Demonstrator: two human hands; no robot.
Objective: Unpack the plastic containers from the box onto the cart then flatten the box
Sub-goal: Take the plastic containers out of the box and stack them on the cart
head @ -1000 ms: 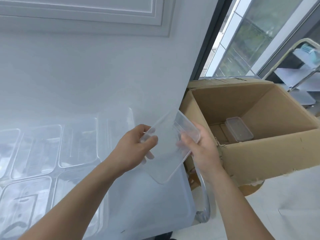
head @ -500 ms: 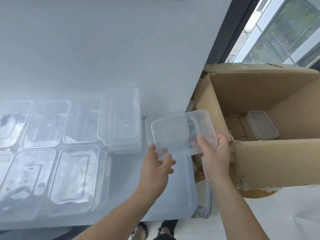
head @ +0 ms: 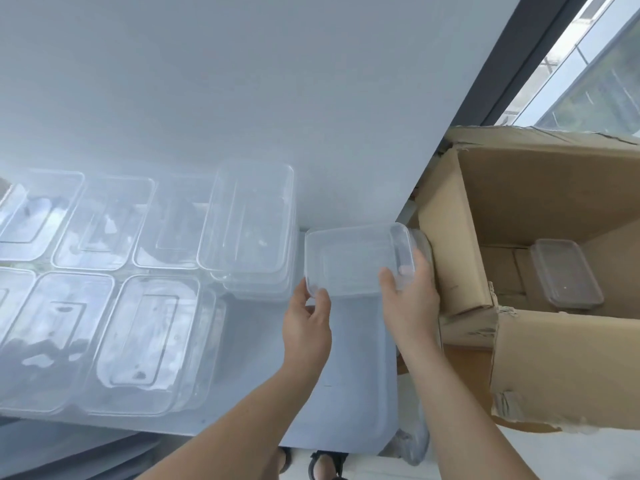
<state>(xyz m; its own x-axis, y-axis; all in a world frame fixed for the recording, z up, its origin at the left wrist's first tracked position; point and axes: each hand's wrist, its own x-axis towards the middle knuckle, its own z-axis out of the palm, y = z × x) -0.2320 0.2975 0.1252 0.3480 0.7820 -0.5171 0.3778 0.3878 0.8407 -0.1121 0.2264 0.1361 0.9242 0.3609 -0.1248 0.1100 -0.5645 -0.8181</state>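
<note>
A clear plastic container lies at the cart's far right, against the wall. My left hand pinches its near left corner. My right hand grips its right end, fingers curled over the rim. Several more clear containers sit in rows on the white cart top, with a small stack just left of the held one. The open cardboard box stands to the right of the cart. One lidded container lies on the box floor.
A white wall rises directly behind the cart. A dark window frame and glass stand behind the box. My sandalled feet show below the cart's front edge. The box's near flap is torn.
Both hands have carried the clear container forward and down, from held up in the air to low at the cart's far right beside the stack. The camera has tilted downward.
</note>
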